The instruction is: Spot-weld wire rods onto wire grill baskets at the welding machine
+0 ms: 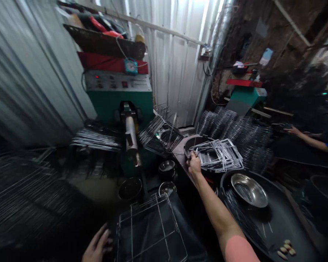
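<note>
My right hand (pixel 194 163) reaches forward to the left edge of a pile of rectangular wire frames (pixel 221 154), its fingers closed at the edge; what they grip is too small to make out. My left hand (pixel 97 244) is low in the view with its fingers apart and nothing in it, just left of a wire rack (pixel 149 233). That rack lies over dark cloth in front of me.
A green machine (pixel 104 105) with a metal arm (pixel 131 134) stands ahead. On the right, a black basin (pixel 287 214) bears a steel bowl (pixel 249 190), with stacked wire parts (pixel 235 127) behind. Another person's hand (pixel 293 131) shows at far right.
</note>
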Demonstrator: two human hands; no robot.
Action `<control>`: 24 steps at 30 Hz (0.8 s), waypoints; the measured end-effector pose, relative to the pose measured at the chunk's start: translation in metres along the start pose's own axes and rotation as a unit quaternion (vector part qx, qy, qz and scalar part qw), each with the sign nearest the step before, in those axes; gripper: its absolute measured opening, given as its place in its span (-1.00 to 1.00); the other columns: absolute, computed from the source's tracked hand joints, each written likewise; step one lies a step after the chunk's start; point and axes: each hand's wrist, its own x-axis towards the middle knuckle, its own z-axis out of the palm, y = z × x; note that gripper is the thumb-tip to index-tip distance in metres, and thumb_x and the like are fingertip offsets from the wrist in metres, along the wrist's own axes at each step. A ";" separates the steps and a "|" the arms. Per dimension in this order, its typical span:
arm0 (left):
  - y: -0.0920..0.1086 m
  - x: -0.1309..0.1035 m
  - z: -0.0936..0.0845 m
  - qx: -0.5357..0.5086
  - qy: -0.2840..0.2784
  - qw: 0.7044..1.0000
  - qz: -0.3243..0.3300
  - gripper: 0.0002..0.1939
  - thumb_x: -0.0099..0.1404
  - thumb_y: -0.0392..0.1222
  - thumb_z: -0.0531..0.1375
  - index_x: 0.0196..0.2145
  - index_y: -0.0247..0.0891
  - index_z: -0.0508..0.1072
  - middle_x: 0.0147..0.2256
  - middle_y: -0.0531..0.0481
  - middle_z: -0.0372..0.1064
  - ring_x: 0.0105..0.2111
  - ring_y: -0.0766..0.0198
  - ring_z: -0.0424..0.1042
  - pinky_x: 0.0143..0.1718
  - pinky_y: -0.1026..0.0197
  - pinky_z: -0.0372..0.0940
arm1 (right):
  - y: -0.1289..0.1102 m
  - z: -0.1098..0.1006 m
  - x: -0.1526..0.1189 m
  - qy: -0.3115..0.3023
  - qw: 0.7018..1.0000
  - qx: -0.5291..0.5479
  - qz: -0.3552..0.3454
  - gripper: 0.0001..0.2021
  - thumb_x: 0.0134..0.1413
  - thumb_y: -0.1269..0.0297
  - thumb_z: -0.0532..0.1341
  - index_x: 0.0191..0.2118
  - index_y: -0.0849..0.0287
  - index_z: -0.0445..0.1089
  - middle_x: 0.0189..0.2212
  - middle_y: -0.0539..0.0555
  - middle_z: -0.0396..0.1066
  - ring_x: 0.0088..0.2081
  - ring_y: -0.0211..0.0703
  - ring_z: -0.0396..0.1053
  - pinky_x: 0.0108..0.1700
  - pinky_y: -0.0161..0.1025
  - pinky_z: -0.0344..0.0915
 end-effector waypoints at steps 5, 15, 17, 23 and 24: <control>0.059 0.078 0.009 0.253 0.026 0.951 0.176 -0.20 0.05 0.31 0.05 0.07 -0.32 0.46 -0.07 -0.27 0.51 -0.08 -0.09 0.50 -0.02 -0.07 0.41 | -0.029 -0.014 -0.037 -0.045 0.997 0.024 0.053 -0.56 -0.25 -0.01 0.45 -0.26 0.14 0.43 -0.69 -0.21 0.12 -0.67 -0.41 0.03 -0.67 -0.45 -0.13; 0.123 0.183 0.048 0.428 0.163 0.862 0.219 -0.23 0.25 -0.05 0.03 0.27 -0.69 0.13 -0.03 -0.64 0.39 0.02 -0.35 0.35 0.00 -0.35 0.18 | -0.002 -0.124 -0.126 0.078 0.974 -0.062 0.201 -0.47 -0.52 0.03 0.54 -0.26 0.04 0.56 -0.51 -0.07 0.41 -0.51 -0.33 0.30 -0.49 -0.42 0.19; 0.118 0.179 0.049 0.449 0.171 0.847 0.226 -0.32 0.30 -0.10 -0.05 0.25 -0.65 0.18 -0.11 -0.57 0.44 -0.07 -0.29 0.39 -0.03 -0.34 0.17 | -0.001 -0.132 -0.128 0.093 0.971 -0.068 0.210 -0.46 -0.56 0.05 0.54 -0.26 0.04 0.56 -0.48 -0.05 0.44 -0.48 -0.29 0.33 -0.46 -0.39 0.22; 0.118 0.142 0.039 0.504 0.149 0.801 0.286 -0.35 0.30 -0.13 -0.05 0.25 -0.58 0.22 -0.19 -0.43 0.49 -0.10 -0.22 0.41 -0.01 -0.25 0.12 | 0.001 -0.121 -0.132 0.057 0.972 -0.075 0.216 -0.47 -0.50 0.02 0.52 -0.26 0.09 0.54 -0.61 -0.12 0.28 -0.59 -0.39 0.16 -0.53 -0.44 0.07; 0.122 0.134 0.038 0.510 0.145 0.796 0.293 -0.35 0.28 -0.12 -0.02 0.23 -0.58 0.25 -0.19 -0.44 0.49 -0.09 -0.21 0.42 0.01 -0.23 0.12 | 0.002 -0.118 -0.134 0.045 0.972 -0.076 0.216 -0.48 -0.47 0.00 0.52 -0.26 0.11 0.55 -0.63 -0.13 0.23 -0.61 -0.41 0.11 -0.55 -0.45 0.01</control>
